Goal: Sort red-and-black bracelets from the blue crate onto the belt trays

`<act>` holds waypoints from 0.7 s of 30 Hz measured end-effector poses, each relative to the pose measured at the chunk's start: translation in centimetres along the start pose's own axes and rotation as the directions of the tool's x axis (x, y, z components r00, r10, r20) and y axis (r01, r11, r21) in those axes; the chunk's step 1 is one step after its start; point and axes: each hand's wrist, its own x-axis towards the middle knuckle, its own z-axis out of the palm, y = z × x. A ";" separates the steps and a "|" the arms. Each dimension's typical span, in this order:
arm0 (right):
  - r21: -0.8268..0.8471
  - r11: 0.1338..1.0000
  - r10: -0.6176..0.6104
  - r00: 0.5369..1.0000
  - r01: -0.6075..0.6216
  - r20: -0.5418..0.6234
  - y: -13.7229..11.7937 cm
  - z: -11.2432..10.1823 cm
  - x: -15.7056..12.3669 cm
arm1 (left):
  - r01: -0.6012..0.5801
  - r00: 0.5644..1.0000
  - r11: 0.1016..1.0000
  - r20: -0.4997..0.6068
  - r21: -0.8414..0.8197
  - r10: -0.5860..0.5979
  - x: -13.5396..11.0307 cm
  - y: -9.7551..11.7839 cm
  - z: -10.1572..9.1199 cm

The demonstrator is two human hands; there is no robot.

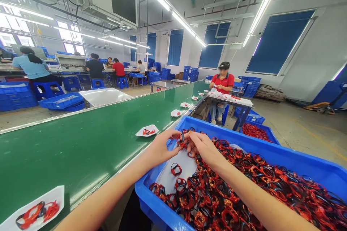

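Head view: fingers (199,140) on red-black cord loop (182,140), blue plastic crate (271,155)

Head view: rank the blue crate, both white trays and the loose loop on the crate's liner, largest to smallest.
The blue crate is largest. Next, the lower-left white tray looks bigger than the farther white tray, but nearness makes that unsure. The loose loop is smallest.

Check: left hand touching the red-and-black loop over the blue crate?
Touching: the head view shows the left hand with fingertips on the red-and-black loop, above the blue crate.
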 end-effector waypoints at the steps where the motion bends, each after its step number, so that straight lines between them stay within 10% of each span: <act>1: -0.016 1.000 -0.006 1.000 0.006 0.001 0.0 0.0 0.0 | 0.002 1.000 1.000 0.003 -0.004 -0.002 0.0 0.0 0.0; 14: -0.186 0.978 -0.117 0.988 0.096 -0.101 -0.3 0.2 -0.5 | 0.017 1.000 0.989 0.024 -0.148 -0.014 0.0 -0.1 -0.1; 18: -0.112 0.991 -0.103 0.965 0.077 -0.243 0.9 -0.3 0.2 | 0.182 0.982 0.821 0.061 -0.541 -0.178 0.0 -0.7 -0.2; 21: -0.259 0.966 -0.015 0.992 -0.019 -0.128 3.6 0.1 0.3 | 0.210 0.974 0.642 0.097 -0.738 -0.206 0.0 -1.1 -0.3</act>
